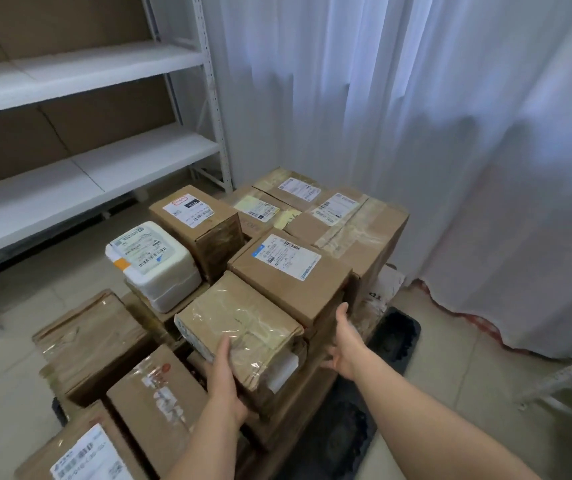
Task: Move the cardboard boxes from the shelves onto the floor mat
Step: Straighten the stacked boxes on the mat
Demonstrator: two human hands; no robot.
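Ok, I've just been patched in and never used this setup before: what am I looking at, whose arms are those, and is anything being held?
There is no machine here. This is one picture from a camera worn on a person's head, looking forward and down, so the two bare arms are the wearer's own. The left hand grips the near corner of a tape-wrapped cardboard box on top of the pile. The right hand is open beside it, fingers straight, by the side of the labelled box behind. Many boxes and one white foam box are stacked on a dark floor mat. The white shelves at the left show no boxes.
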